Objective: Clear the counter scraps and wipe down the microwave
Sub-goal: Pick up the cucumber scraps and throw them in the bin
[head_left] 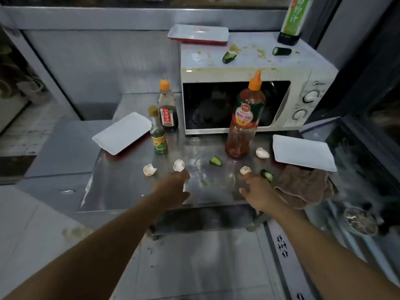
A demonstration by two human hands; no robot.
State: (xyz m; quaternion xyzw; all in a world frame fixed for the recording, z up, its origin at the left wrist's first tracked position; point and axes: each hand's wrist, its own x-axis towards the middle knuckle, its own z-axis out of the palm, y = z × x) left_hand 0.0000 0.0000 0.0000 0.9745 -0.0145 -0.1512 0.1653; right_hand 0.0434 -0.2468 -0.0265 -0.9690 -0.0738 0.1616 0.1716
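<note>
- left hand [173, 187] reaches an eggshell [179, 165]; grip unclear.
- right hand [258, 191] fingers touch another eggshell [245, 170]; grip unclear too.
- scraps litter the worktop [129, 182]: shells, cucumber piece [215, 161].
- microwave [238, 66] top stained, cloth [305, 187] unused; little looks done.

We count four eggshells [149, 169] [179, 165] [262, 153] [245, 170] and four cucumber pieces [215, 161] [267, 175] [229, 57] [281, 51] across the middle and upper right. We also see four bottles [245, 122] [167, 109] [158, 135] [294, 20], three trays [122, 132] [303, 153] [198, 34], one microwave [303, 79] and one cloth [305, 186].
</note>
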